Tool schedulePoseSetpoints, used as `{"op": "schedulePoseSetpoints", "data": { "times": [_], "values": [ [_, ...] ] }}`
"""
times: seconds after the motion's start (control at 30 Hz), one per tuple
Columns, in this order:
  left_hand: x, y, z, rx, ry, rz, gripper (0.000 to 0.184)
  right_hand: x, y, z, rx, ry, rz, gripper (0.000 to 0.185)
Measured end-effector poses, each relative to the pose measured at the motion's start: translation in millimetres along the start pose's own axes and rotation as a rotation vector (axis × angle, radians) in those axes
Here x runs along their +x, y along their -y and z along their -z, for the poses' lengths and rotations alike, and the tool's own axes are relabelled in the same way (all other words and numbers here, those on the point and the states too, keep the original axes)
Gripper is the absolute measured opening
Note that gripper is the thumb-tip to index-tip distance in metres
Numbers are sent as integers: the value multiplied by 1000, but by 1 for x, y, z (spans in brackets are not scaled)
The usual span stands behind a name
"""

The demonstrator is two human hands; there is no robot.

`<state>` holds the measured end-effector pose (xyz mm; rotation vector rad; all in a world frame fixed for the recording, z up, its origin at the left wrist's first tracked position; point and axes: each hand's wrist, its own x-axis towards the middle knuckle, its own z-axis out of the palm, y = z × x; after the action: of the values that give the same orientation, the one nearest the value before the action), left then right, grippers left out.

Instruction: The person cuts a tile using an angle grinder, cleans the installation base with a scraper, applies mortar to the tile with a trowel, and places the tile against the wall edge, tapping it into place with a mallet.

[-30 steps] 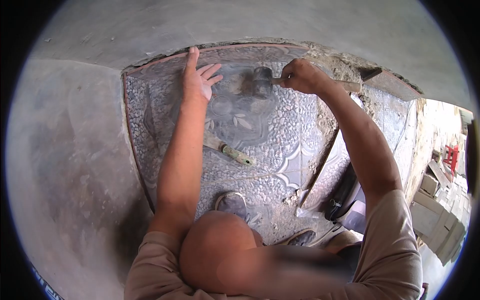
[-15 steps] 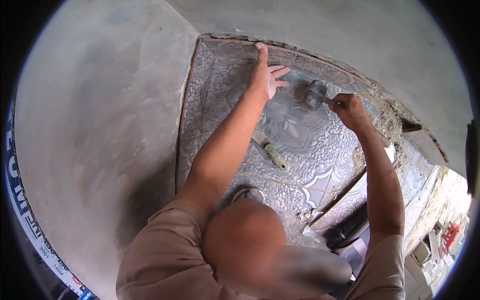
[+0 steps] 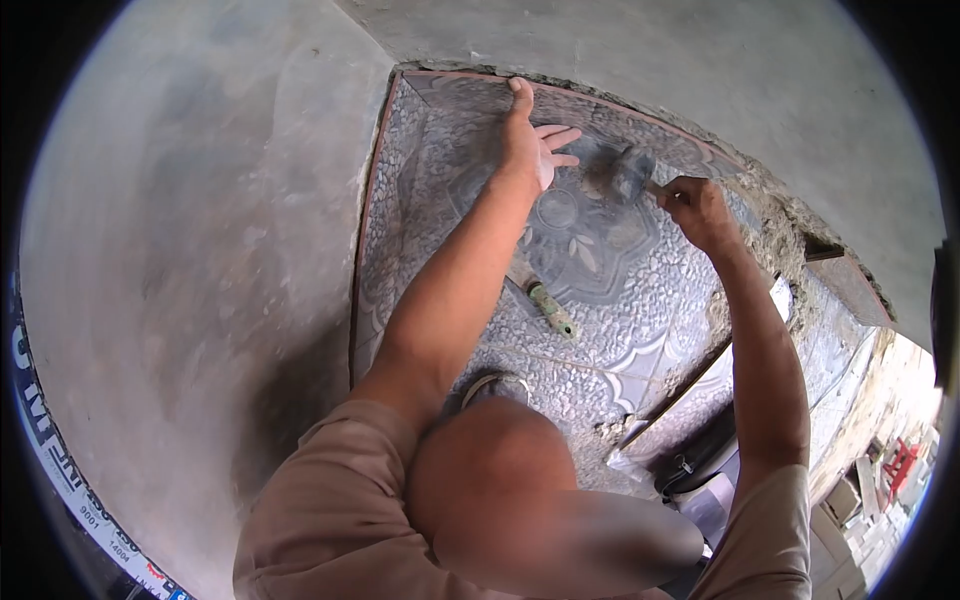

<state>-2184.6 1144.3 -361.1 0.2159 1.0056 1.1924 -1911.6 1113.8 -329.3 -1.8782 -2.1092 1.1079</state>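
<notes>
My right hand (image 3: 700, 212) is wrapped round the short handle of a rubber mallet (image 3: 632, 174). The mallet's dark head is close to the low strip of skirting tile (image 3: 690, 152) along the wall; I cannot tell whether it touches. My left hand (image 3: 530, 150) is open with fingers spread, its thumb up at the top edge of the skirting tile near the corner. Below it, on the patterned floor tile (image 3: 610, 255), lies a trowel-like tool with a worn green handle (image 3: 551, 309); its blade is partly hidden behind my left forearm.
Grey plastered walls (image 3: 200, 200) rise at the left and back. Broken mortar (image 3: 785, 215) lines the wall at the right, beside another skirting piece (image 3: 850, 285). A dark bag (image 3: 695, 460) lies near my right arm. Something red (image 3: 902, 465) stands among debris farther right.
My right hand and the mallet have shifted slightly. My left hand stays at the skirting tile's top edge, and the green-handled tool lies where it was.
</notes>
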Motion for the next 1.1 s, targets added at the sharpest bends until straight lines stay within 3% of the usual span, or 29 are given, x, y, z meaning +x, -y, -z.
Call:
{"op": "schedulePoseSetpoints", "data": {
  "times": [0.2,0.27,0.6,0.77,0.83,0.87,0.9,0.97,1.0,1.07,1.1],
  "values": [
    [2,1,4,15,38,-12,116,-2,-6,-12,-1,-85,18,28],
    [1,1,4,14,36,-10,117,-8,-4,-22,-2,-157,-84,28],
    [-8,-3,7,71,40,33,119,-95,-16,-110,292,-343,-212,41],
    [-1,8,21,174,9,-12,117,-138,-6,-123,15,-383,-116,40],
    [2,15,31,278,33,-51,88,-151,-10,-136,-36,-339,-151,36],
    [3,24,35,245,-62,-90,63,-159,-12,-139,-47,-309,-183,33],
    [3,31,49,208,-2,-119,46,-170,-2,-133,8,-255,-254,29],
    [-9,36,63,239,51,-80,42,-192,-1,-125,58,-202,-400,26],
    [-30,37,50,367,-56,-89,37,-203,-18,-130,79,-272,-431,31],
    [-44,42,60,316,-110,-31,29,-228,-45,-132,-90,-652,-423,40],
    [-50,45,68,270,-117,-3,21,-241,-54,-123,-104,-686,-539,53]
  ]
}}
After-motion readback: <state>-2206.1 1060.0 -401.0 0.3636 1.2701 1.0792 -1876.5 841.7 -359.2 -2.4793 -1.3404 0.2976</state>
